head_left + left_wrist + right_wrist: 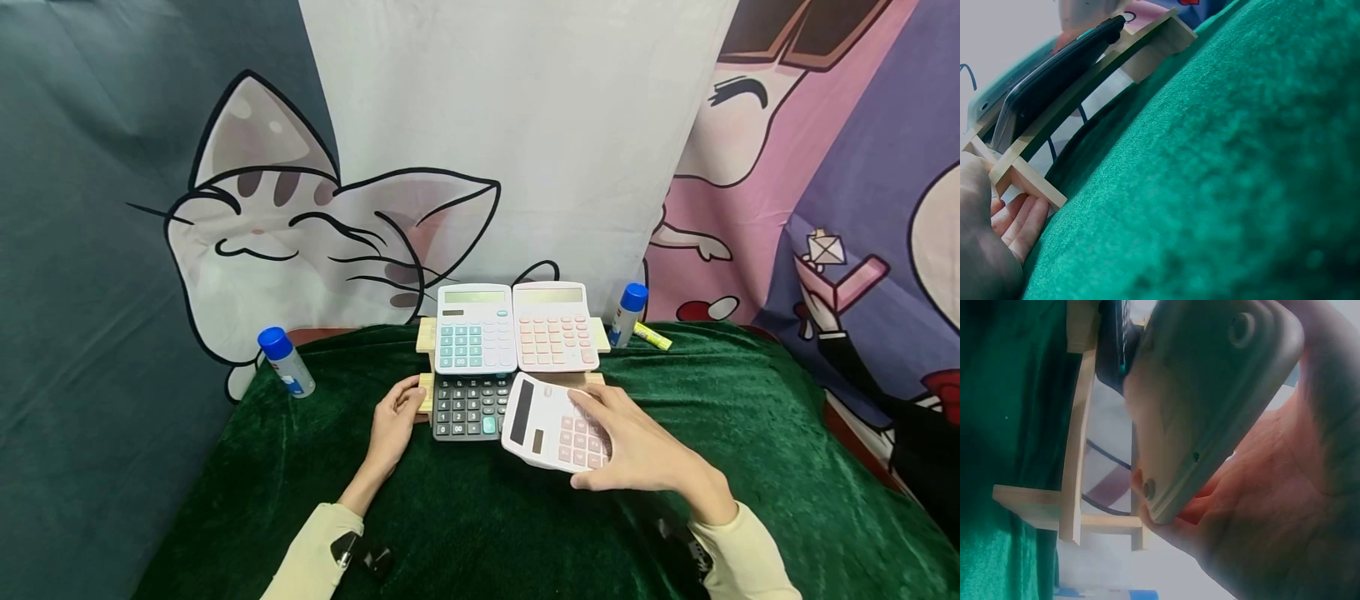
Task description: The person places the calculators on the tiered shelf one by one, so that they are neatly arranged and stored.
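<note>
In my right hand [637,442] is a white calculator with pink keys [555,425], gripped by its end and turned sideways in the head view. It overlaps the right part of a black calculator [468,408] that leans on the lower tier of a wooden rack [425,335]. A white calculator with teal keys [476,329] and another pink-keyed one [556,327] stand side by side on the upper tier. At the rack's lower left end, my left hand [395,417] holds the wooden frame, its fingers around the rail end in the left wrist view [1013,231].
A blue-capped spray can [287,362] stands at the left and another [628,315] at the back right. Beside the latter lies a small yellow box [652,336]. Green velvet cloth [750,433] covers the table, with a printed cartoon curtain [525,125] behind it.
</note>
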